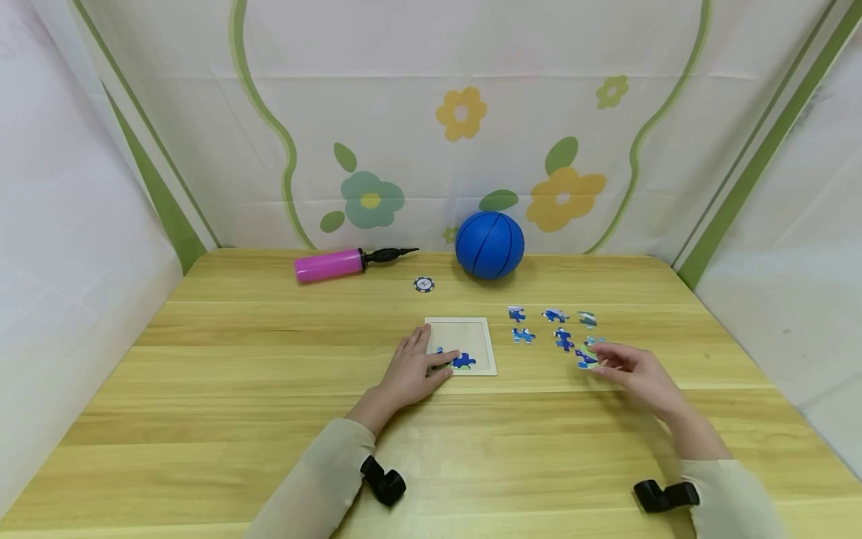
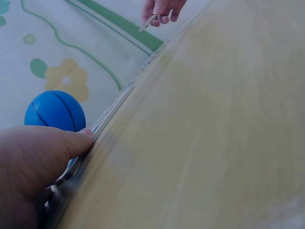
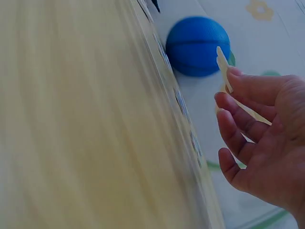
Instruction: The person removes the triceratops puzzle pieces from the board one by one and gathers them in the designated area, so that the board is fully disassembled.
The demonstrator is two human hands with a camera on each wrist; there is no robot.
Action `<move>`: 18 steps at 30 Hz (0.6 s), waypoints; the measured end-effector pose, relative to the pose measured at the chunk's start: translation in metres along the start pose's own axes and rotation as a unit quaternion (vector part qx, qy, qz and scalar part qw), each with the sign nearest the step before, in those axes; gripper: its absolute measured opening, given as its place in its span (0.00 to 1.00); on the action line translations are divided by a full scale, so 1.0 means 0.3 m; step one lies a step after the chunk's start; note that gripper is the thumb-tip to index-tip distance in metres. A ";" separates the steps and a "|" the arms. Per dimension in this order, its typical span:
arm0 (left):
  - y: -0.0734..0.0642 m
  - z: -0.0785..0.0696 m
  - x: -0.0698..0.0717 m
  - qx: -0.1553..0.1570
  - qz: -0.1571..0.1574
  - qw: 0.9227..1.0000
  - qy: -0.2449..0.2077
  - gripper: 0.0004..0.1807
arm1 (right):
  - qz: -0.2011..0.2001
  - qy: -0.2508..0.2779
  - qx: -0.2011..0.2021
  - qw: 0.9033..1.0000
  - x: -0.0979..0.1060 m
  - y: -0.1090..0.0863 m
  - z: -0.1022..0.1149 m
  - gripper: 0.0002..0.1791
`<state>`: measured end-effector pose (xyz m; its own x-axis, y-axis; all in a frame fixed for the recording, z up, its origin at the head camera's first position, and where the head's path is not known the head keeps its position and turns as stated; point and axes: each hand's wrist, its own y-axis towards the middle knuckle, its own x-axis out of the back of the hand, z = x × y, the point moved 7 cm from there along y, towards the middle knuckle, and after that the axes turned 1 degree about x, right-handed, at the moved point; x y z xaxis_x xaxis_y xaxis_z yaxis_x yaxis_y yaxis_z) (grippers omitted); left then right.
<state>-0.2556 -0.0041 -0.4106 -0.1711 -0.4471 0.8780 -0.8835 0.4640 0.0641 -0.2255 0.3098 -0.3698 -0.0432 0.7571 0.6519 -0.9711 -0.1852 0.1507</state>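
Observation:
A pale square puzzle frame (image 1: 490, 348) lies on the table, with blue puzzle pieces (image 1: 463, 361) in its lower part. My left hand (image 1: 414, 367) rests on the frame's left side, fingers extended, partly covering the pieces inside. In the left wrist view the thumb of the left hand (image 2: 43, 157) lies at the frame's edge. To the right, my right hand (image 1: 636, 373) pinches a puzzle piece (image 1: 586, 359) between thumb and fingers. The right wrist view shows this piece (image 3: 224, 70) edge-on, lifted off the table, in the right hand (image 3: 271, 129).
Several loose puzzle pieces (image 1: 523, 335) lie right of the frame. Behind stand a blue ball (image 1: 489, 245), a pink hand pump (image 1: 330, 265) with a black nozzle, and a round blue-and-white chip (image 1: 424, 284). A flowered curtain (image 1: 404, 90) hangs beyond the table's far edge.

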 end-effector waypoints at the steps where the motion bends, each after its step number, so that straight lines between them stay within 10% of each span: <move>1: 0.000 0.000 0.000 0.000 -0.001 1.000 0.000 0.20 | -0.005 -0.006 -0.004 1.000 0.015 -0.009 -0.018 0.20; 18: 0.001 0.000 0.000 -0.004 -0.004 1.000 -0.006 0.20 | -0.010 0.001 -0.041 0.999 0.082 -0.077 -0.195 0.20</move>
<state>-0.2558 -0.0039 -0.4106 -0.1691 -0.4593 0.8720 -0.8814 0.4664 0.0747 -0.2179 0.3694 -0.4006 -0.0248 0.7614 0.6478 -0.9877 -0.1188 0.1018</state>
